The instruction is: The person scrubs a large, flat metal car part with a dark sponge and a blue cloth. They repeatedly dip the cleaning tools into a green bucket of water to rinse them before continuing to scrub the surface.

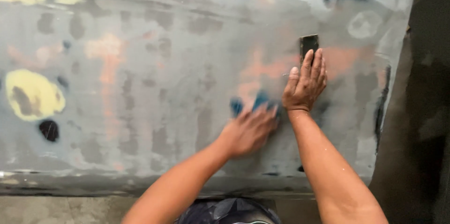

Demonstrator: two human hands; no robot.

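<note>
The right hand (304,85) lies flat, fingers stretched out and close together, pressing a dark rectangular sanding block (309,45) against the panel; only the block's upper end shows past the fingertips, the rest is under the palm. Just beside that wrist, lower and to its left, the left hand (247,130) is blurred, its fingers curled loosely over a blue cloth (257,102) that peeks out beyond the knuckles; how firmly it grips I cannot tell through the blur. The two hands sit near each other, not quite touching.

Under both is a big grey sanded panel (154,111), wet and dull, mottled with darker grey squares. Orange-pink streaks (108,55) run away to the left of the fingers, and more pink shows around the block. Well off to the left is a yellow filler patch (35,93) with a black spot (49,130) below it. To the right of the fingers the panel's edge meets a dark floor (422,135).
</note>
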